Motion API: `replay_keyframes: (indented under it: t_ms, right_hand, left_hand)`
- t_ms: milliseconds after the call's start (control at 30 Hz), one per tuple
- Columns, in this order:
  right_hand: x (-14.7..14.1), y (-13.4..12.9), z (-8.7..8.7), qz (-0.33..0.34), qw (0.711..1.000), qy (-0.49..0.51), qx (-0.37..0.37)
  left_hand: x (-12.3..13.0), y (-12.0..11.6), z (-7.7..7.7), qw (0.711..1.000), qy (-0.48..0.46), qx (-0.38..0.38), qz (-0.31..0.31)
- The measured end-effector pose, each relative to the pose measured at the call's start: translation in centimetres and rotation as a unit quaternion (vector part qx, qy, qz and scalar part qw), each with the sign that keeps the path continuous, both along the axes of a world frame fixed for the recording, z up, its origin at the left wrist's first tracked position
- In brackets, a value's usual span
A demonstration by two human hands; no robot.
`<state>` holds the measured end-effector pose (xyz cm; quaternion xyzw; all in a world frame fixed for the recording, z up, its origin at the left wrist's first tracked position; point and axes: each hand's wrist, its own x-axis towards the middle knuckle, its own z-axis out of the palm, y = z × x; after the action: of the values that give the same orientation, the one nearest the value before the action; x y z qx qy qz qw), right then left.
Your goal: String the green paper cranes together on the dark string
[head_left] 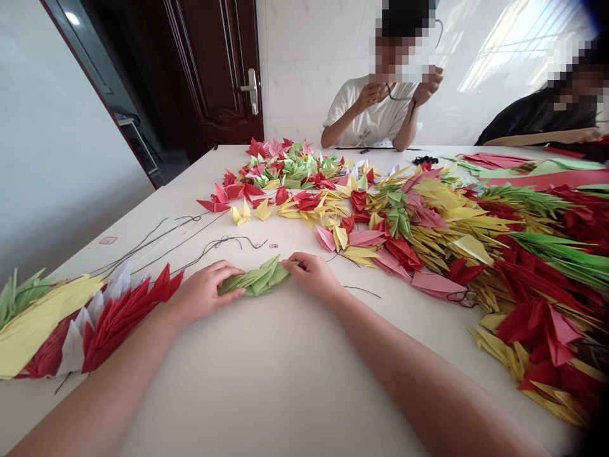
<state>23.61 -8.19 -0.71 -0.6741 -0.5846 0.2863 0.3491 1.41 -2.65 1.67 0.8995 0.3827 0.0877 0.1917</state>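
A short row of nested green folded-paper pieces lies low over the white table, held at both ends. My left hand wraps its left end, thumb in front and fingers behind. At the right end, my right hand pinches the tip between thumb and fingers. Dark cord lies loosely curled on the table just behind the green row. A thin cord end shows to the right of my right wrist.
Red, white and yellow folded-paper bundles lie at the left. A large heap of colourful folded paper covers the right, with strung paper pieces farther back. Across the table, one person in white handles a cord; another in black sits right.
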Motion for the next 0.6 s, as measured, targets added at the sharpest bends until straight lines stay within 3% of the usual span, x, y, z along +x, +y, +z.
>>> replay_keyframes:
  t_ms: [600]
  right_hand:
    - [-0.07, -0.03, -0.10, 0.003, 1.000, -0.021, 0.000]
  left_hand:
    - [-0.14, 0.08, -0.28, 0.999, 0.041, 0.007, -0.017]
